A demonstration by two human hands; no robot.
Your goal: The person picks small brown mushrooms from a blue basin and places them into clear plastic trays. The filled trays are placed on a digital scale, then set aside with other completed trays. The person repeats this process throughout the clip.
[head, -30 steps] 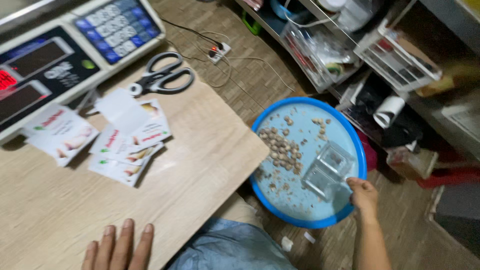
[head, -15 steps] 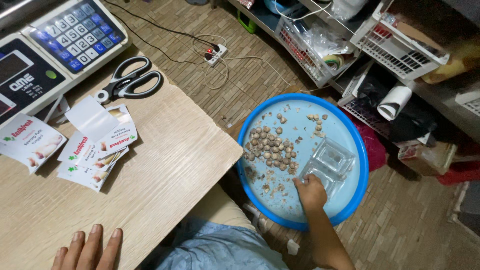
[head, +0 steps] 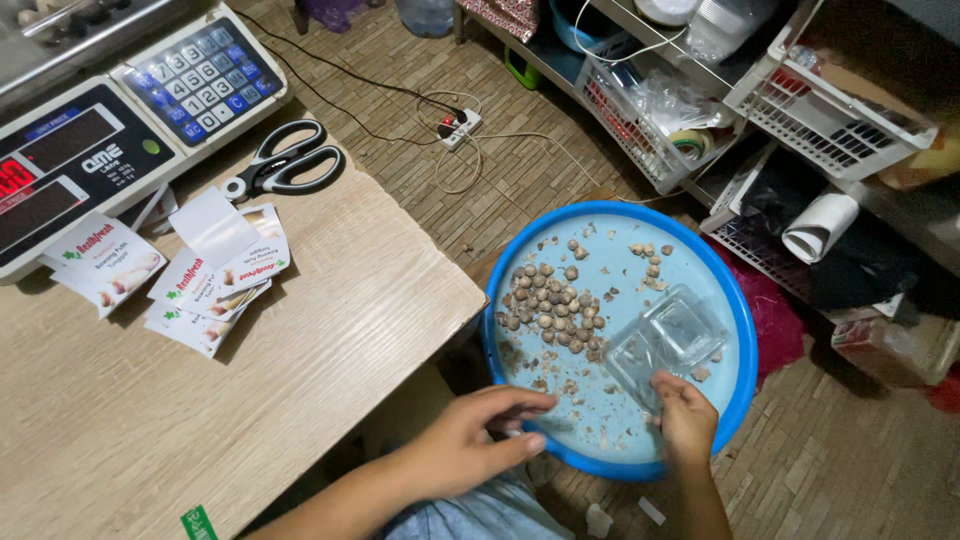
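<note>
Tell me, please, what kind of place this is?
Probably a small home workshop for weighing and packing food: a digital weighing scale on the wooden table, printed sachets, and a blue tray of small brown pieces.

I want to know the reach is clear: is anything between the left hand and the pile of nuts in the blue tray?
Nothing visible. The left hand lies over the blue tray's near rim, and only scattered crumbs on the tray floor lie between it and the nuts. The clear container sits off to the right, by the right hand.
</note>
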